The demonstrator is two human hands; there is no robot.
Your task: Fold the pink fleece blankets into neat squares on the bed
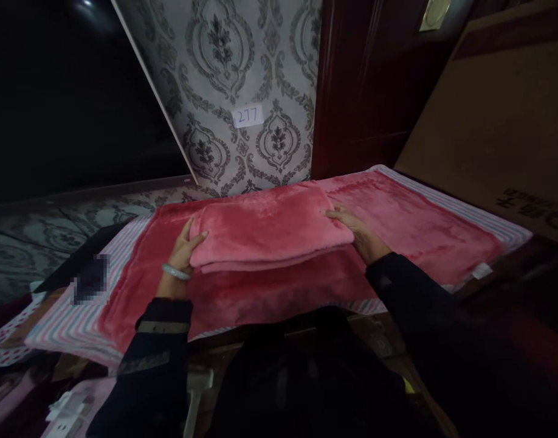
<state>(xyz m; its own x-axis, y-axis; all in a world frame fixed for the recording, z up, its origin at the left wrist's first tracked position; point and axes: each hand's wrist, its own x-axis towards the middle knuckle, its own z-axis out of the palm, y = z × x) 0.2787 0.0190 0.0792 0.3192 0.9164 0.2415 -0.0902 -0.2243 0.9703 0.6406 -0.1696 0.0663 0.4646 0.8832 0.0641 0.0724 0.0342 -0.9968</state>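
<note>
A folded pink-red plush blanket point(270, 225) is held level by its two short sides. My left hand point(183, 248), with a pale bangle at the wrist, grips its left edge, thumb on top. On the opposite edge my right hand point(354, 231) is closed round the fabric with its thumb above; the fingers beneath are hidden. Below lies a wider spread of the same pink-red plush point(425, 219), flat over a striped cloth point(135, 243). Whether the folded piece is separate from that spread, I cannot tell.
A dark screen point(78, 97) stands at the back left. On the right leans a large cardboard box point(493, 115). A pixelated dark patch point(92, 280) covers something on the left stripes. A white power strip point(67, 417) is low at the left.
</note>
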